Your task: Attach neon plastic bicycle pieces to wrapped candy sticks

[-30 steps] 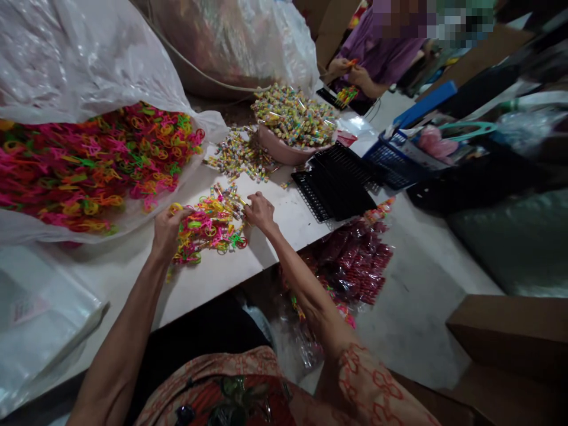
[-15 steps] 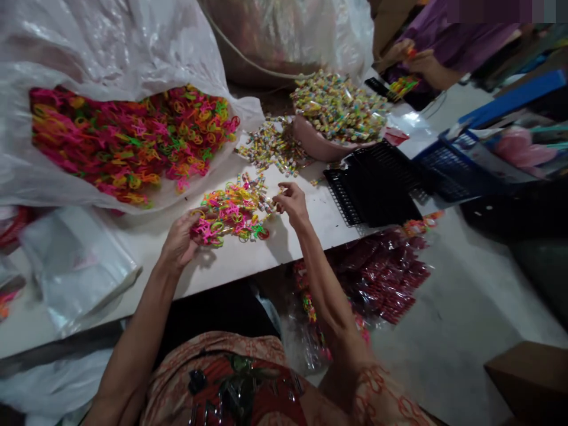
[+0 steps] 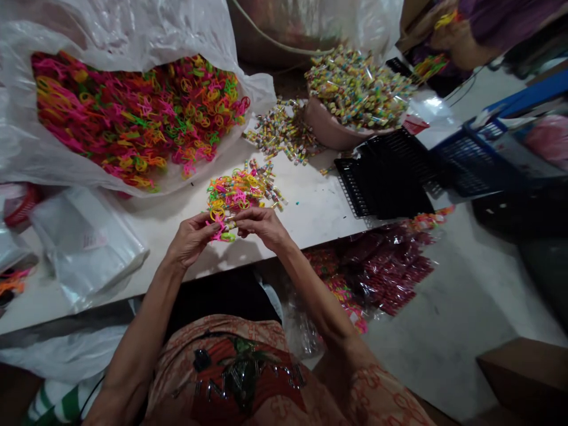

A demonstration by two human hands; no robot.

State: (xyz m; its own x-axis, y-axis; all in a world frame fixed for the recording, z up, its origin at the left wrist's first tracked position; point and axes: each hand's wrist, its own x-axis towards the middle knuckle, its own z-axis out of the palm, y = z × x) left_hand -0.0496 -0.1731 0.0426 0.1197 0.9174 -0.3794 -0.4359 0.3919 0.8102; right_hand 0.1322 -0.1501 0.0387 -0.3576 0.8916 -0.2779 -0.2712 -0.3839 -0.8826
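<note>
Hands: left hand [image 3: 191,238] and right hand [image 3: 261,223] are pinching one neon plastic piece [image 3: 223,231] together.
Pile: small neon heap [image 3: 235,192] is lying just beyond that piece.

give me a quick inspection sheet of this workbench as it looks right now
surface: white table, bare patch in front of the hands.
job's things: small heap of neon plastic pieces with a few wrapped candies beside it.
clutter: big plastic bag of neon pieces, pink bowl heaped with candies, loose candies, black trays, flat clear bags, blue basket.
grips: left hand and right hand meet over one pink and green piece, pinching it together.
cables: a pale cord across the far sack.
surroundings: red packets below the table edge; another person's hands at the far end.
</note>
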